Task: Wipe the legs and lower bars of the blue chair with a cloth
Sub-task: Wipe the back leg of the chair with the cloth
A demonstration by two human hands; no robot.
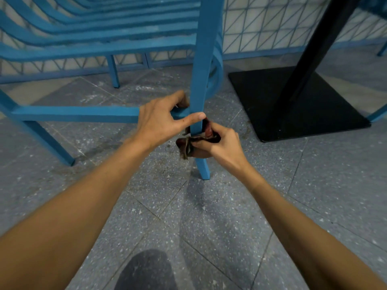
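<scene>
Dim, soft light — edges bowed

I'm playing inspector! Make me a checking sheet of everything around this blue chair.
Surface: grey speckled floor, dusty in places.
Job's things: blue leg, lower bar, dark red cloth wrapped round the leg.
Clutter: nothing seen.
Hands: left hand grips the leg by the bar; right hand holds the cloth.
Cables: nothing seen.
Surroundings: black table base, blue mesh fence.
</scene>
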